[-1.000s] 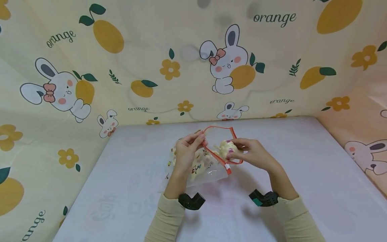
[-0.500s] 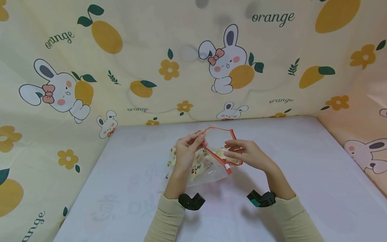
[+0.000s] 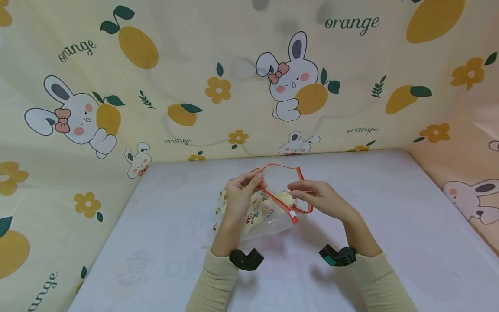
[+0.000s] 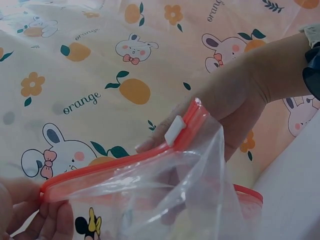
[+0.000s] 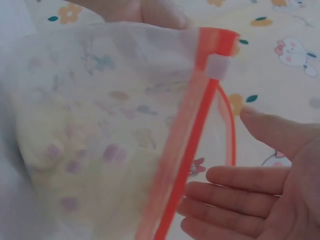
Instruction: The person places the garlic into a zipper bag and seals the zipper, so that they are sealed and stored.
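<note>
My left hand [image 3: 240, 195] pinches the orange-red zip edge of a clear slider zip bag [image 3: 269, 225] printed with small cartoon figures. The bag's mouth gapes towards the right. Just inside it sits a cream-coloured lumpy thing [image 3: 287, 198]; its kind is unclear. Through the plastic in the right wrist view, cream contents [image 5: 45, 135] show with purple patches. A white slider [image 5: 218, 67] is at one end of the zip. My right hand [image 3: 325, 199] is at the mouth, fingers straight, holding nothing; in the right wrist view its fingertips [image 5: 192, 207] lie beside the zip edge.
The bag is on a table with a whitish cover [image 3: 156, 234]. A cream cloth [image 3: 175, 65] printed with rabbits and oranges hangs behind it and at both sides. Black wrist cameras [image 3: 247, 259] sit on both wrists.
My right hand has let go of the cream thing with purple patches, which now lies inside the bag's mouth. The right fingers have straightened. My left hand keeps its pinch on the edge.
</note>
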